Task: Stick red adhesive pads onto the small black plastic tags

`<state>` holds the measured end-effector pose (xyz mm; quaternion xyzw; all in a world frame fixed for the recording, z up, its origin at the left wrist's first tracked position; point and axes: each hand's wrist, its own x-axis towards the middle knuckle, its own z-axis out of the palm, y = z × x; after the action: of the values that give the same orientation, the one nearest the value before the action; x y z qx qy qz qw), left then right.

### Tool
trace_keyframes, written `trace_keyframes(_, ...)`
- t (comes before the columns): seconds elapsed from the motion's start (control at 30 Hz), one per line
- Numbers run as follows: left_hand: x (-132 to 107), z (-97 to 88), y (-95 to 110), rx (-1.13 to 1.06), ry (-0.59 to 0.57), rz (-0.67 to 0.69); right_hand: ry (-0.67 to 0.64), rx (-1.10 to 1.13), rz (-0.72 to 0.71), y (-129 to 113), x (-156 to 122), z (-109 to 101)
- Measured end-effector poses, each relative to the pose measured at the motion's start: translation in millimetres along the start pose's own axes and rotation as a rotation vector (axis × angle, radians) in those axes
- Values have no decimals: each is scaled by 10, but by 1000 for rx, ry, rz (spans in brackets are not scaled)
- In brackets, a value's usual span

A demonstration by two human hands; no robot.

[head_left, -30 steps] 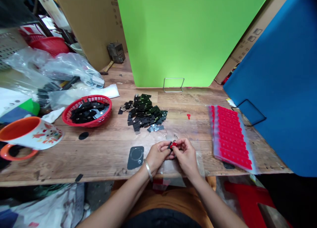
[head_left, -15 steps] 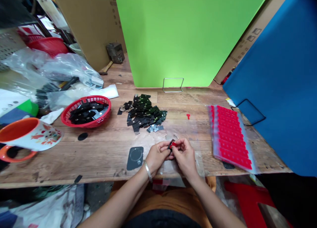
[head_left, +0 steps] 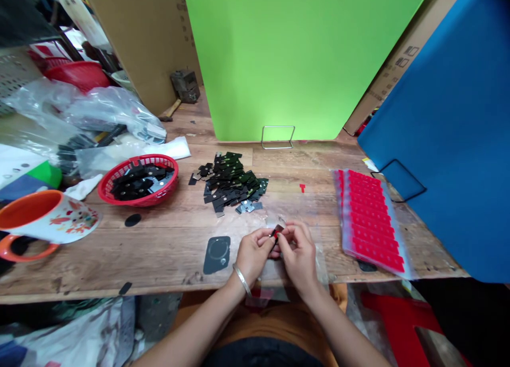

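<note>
Near the table's front edge my left hand (head_left: 255, 253) and my right hand (head_left: 298, 252) meet, fingers pinched together on a small black piece with a red sticker (head_left: 277, 231). A silver bangle sits on my left wrist. Beyond my hands lies a loose pile of black pieces (head_left: 230, 182). Left of that pile, a red basket (head_left: 138, 180) holds more black pieces. Sheets of red stickers (head_left: 368, 219) lie to the right of my hands.
An orange and white mug (head_left: 43, 216) stands at the left. Clear plastic bags (head_left: 91, 112) clutter the far left. A black pad (head_left: 218, 253) lies beside my left hand. A green board (head_left: 295, 53) and a blue board (head_left: 450, 144) wall the back and right.
My fingers have closed further over the small piece, so less of the red sticker shows. Both hands stay in the same spot.
</note>
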<state>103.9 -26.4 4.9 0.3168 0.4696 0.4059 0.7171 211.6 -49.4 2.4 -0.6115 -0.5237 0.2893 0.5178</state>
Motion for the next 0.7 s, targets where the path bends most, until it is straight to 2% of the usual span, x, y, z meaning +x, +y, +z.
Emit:
trace_keyframes(0.1, -25, 33, 28, 8, -8, 11, 45, -28, -33, -42, 48, -57)
trace_keyframes(0.23, -36, 65, 59, 24, -32, 18, 29, 8, 10, -57, 116, -109)
trace_keyframes(0.7, -45, 69, 38, 31, -48, 4, -61, 184, 235, 44, 163, -138)
